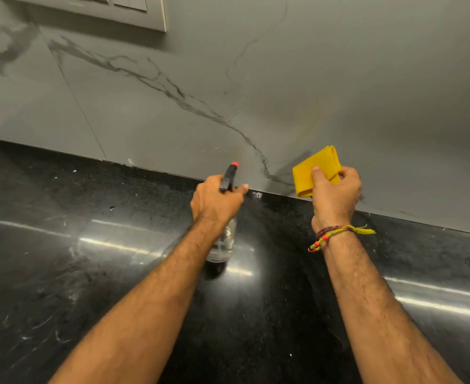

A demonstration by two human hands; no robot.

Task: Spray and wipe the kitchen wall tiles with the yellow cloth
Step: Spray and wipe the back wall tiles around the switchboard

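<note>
Presently: left hand (217, 200) gripping clear spray bottle (225, 236), nozzle toward marbled wall tiles (256, 92); right hand (335, 194) pinching folded yellow cloth (315, 169) near tiles, not touching; risk: spray misting black countertop (89, 273) instead, given low aim.

You have a glossy black stone counter (61, 273) across the near side, flecked with white specks, and a pale switch plate (103, 9) on the far left, up top.
</note>
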